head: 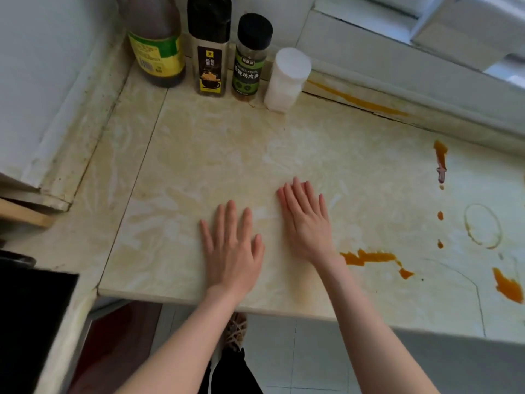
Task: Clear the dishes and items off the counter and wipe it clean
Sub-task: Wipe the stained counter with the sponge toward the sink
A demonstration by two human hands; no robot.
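Both hands lie flat, fingers straight, holding nothing: left hand (231,251) & right hand (305,223) side by side, lower centre of frame, palms on the counter (199,155). Top of frame, by the back wall: big bottle (156,52), dark-label jar (210,64), green-label jar (248,66), white container (287,81), not yet cleared. Orange spills (369,257) sit right of frame, nearest one just beside the right wrist; ring mark (483,230) further right. No cloth in view. Risks, imo: right forearm drags thru the near spill & smears it; wiping w/ the bottles in place tips a tall one.
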